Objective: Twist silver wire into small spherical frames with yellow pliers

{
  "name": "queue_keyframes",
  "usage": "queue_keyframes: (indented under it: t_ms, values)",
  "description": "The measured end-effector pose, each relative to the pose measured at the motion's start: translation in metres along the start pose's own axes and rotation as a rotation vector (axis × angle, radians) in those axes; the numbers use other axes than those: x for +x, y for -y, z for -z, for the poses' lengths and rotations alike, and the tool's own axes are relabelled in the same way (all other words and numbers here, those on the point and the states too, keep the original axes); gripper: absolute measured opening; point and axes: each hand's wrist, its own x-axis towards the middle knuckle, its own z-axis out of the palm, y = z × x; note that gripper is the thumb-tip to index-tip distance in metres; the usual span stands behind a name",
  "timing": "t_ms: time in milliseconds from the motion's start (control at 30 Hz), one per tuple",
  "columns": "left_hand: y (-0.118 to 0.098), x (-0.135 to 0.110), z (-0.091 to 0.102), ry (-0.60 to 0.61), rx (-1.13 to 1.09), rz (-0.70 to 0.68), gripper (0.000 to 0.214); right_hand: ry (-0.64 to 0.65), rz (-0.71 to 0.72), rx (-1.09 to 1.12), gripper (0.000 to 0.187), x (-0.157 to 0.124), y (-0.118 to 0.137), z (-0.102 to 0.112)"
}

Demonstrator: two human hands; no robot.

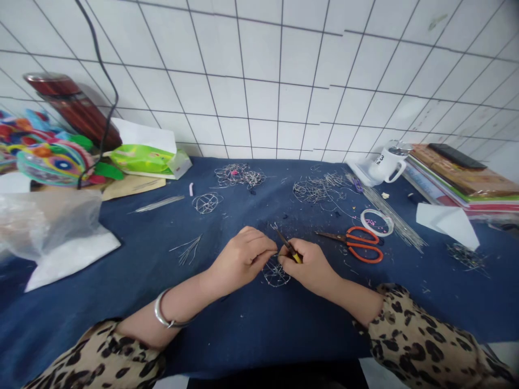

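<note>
Between the two hands, at the middle of a dark blue tablecloth [243, 337], sits a round wire frame [276, 275], its body directly below the fingertips on the side toward the worker. From where I stand, the frame shows spoke-like crossing wires and no marked long axis. Left hand [243, 256]: fingers pressed together, thumb and forefinger pinching at the frame's upper left edge; the exact wire gripped is hidden. Right hand [310, 266]: fingers curled about a slim yellow-handled tool [285, 242], with the thumb close to the frame's upper right edge; whether it also pinches a wire, I cannot tell. Note the tool's axis: it slants from the handle at lower right to the tip at upper left, so the tip points away from the worker and lies beyond the frame rather than over it. Both hands are about equally near the frame, one at each side; the right alone carries the tool. Orange-handled scissors [345, 237] lie beyond and to the right of the right hand. Loose short wires [190, 251] lie to the left of the left hand, apart from it.
</note>
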Motion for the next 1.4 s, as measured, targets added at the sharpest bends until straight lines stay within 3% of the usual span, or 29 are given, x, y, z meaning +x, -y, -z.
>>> queue_keyframes:
  t_ms: [467,667,967,1400]
  values:
    - [0.005,0.003,0.005,0.150,-0.212,0.125,0.015,0.065,-0.011,0.068,0.005,0.000,0.001,0.001]
    - [0.008,0.004,0.002,0.117,-0.335,0.268,0.012,0.079,-0.022,0.107,0.005,0.000,0.002,0.002]
    - [0.010,0.001,-0.004,0.083,-0.503,0.368,0.014,0.104,-0.030,0.133,0.005,0.001,0.002,0.003]
    - [-0.001,0.002,-0.004,0.026,-0.646,0.375,0.010,0.143,-0.042,0.210,0.012,0.001,0.000,0.006]
